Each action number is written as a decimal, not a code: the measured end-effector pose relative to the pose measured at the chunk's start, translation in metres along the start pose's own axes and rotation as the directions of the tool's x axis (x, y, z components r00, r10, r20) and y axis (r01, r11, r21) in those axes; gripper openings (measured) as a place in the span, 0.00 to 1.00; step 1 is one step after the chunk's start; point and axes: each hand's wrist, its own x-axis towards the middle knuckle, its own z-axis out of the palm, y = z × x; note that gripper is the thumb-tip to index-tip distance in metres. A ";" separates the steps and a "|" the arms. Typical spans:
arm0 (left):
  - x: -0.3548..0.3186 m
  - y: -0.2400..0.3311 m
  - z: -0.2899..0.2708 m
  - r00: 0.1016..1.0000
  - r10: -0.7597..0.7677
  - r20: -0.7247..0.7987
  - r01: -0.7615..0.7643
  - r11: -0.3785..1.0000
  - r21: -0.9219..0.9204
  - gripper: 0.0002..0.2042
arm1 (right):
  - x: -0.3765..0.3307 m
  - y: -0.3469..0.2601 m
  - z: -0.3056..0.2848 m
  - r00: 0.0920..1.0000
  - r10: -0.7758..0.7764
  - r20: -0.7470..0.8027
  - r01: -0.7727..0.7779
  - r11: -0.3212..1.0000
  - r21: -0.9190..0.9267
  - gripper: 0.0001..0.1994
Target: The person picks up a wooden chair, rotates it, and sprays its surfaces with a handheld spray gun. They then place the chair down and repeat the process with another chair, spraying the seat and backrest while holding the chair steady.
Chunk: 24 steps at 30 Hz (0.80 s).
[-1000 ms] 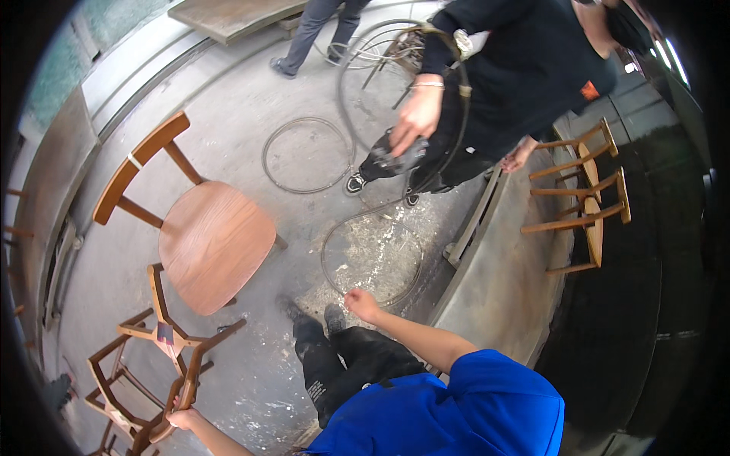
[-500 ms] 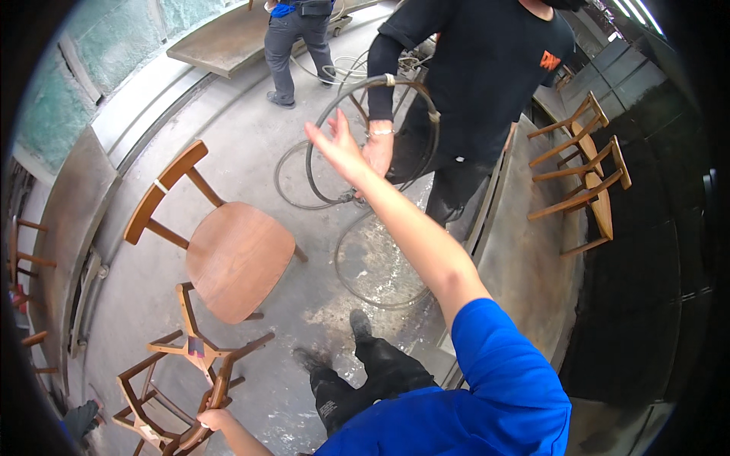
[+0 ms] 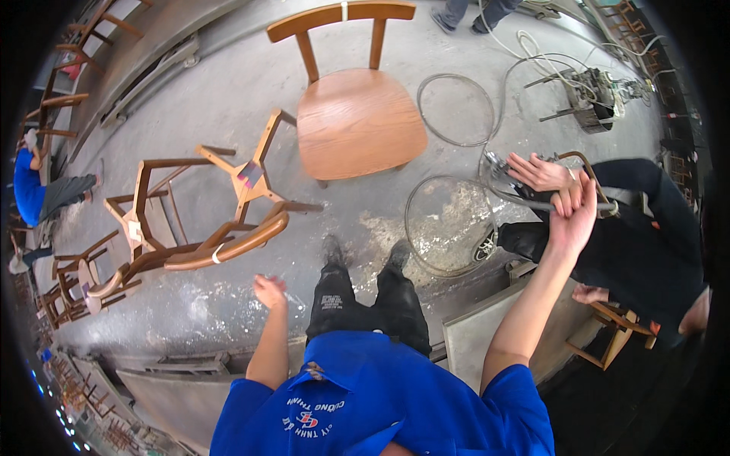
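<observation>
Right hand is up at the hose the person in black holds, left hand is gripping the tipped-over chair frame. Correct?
Not quite. In the head view the left hand grips nothing: it hangs free above the floor, apart from the tipped-over chair frame. The rest holds: the right hand is raised at the hose that the person in black holds.
</observation>
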 end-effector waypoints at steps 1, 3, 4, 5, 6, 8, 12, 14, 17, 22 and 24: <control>0.007 -0.028 -0.005 0.993 -0.116 0.031 0.111 0.984 0.138 0.22 | -0.011 0.002 -0.002 0.998 0.002 0.070 0.003 0.998 -0.067 0.16; 0.023 -0.070 -0.012 0.938 -0.330 0.111 0.247 0.855 0.455 0.17 | -0.026 0.010 -0.007 0.998 -0.015 0.069 0.027 0.984 -0.177 0.16; 0.035 -0.078 -0.011 0.919 -0.349 0.184 0.186 0.794 0.579 0.17 | -0.031 0.018 -0.009 1.000 0.014 -0.024 -0.019 0.979 -0.205 0.16; 0.046 -0.079 -0.009 0.871 -0.427 0.242 0.151 0.703 0.695 0.16 | -0.033 0.027 -0.013 0.997 0.044 -0.058 -0.056 0.974 -0.220 0.16; 0.053 -0.077 -0.003 0.823 -0.512 0.246 0.114 0.574 0.811 0.16 | -0.034 0.037 -0.017 0.993 0.078 -0.094 -0.098 0.967 -0.235 0.16; 0.054 -0.069 0.018 0.831 -0.393 0.393 0.005 0.713 0.702 0.15 | -0.035 0.059 -0.029 0.984 0.069 -0.163 -0.109 0.964 -0.244 0.17; 0.072 -0.050 0.082 0.848 -0.272 0.455 -0.136 0.718 0.682 0.15 | -0.039 0.117 -0.060 0.964 0.111 -0.241 -0.181 0.939 -0.292 0.17; 0.097 -0.057 0.112 0.850 -0.181 0.494 -0.342 0.524 0.780 0.16 | -0.044 0.161 -0.078 0.951 0.168 -0.260 -0.245 0.921 -0.301 0.18; 0.142 -0.087 0.152 0.830 -0.071 0.553 -0.517 0.275 0.811 0.16 | -0.053 0.225 -0.107 0.928 0.218 -0.301 -0.305 0.910 -0.282 0.18; 0.242 -0.160 0.223 0.872 -0.013 0.490 -0.488 0.066 0.870 0.17 | -0.068 0.311 -0.158 0.946 0.216 -0.243 -0.280 0.922 -0.268 0.20; 0.290 -0.192 0.246 0.860 0.037 0.509 -0.510 0.016 0.860 0.20 | -0.076 0.342 -0.173 0.951 0.200 -0.237 -0.272 0.907 -0.322 0.20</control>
